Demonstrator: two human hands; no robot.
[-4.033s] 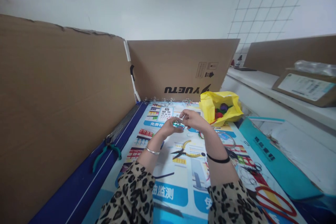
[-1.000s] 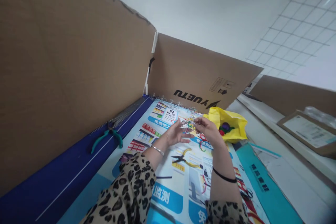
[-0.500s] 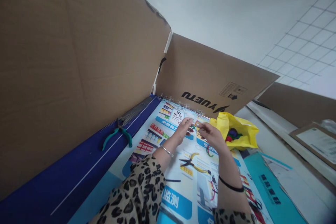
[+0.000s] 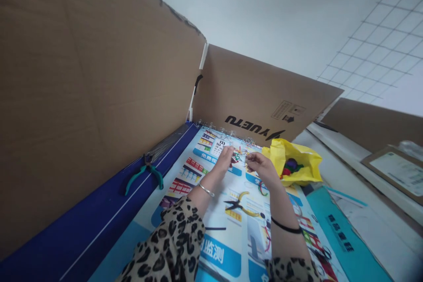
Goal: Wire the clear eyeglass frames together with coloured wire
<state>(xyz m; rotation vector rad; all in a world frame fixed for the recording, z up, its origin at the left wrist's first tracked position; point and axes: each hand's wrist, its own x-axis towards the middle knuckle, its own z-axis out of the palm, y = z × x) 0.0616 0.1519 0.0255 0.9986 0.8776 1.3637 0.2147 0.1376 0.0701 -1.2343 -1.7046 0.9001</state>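
Note:
My left hand (image 4: 225, 159) is closed around the near side of a small wire piece with red and green parts (image 4: 238, 156); its exact kind is too small to make out. Across from it, my right hand (image 4: 261, 164) pinches at the piece's other side, fingertips together. Both hands are held over a printed blue-and-white poster sheet (image 4: 220, 218). Below them lie yellow-handled pliers (image 4: 243, 206), jaws pointing left. A red and green cord loop (image 4: 262, 188) rests near my right wrist.
To the right stands an open yellow bag (image 4: 309, 165) with dark and red balls in it. Teal-handled pliers (image 4: 145, 174) and thin wires (image 4: 168, 143) lie at left. Cardboard walls (image 4: 247, 92) rise behind and on the left. A teal folder (image 4: 340, 229) lies at right.
The view has shifted slightly. Both hands stay close together at the small wire piece, with the fingers a little altered and the colored parts showing more between them.

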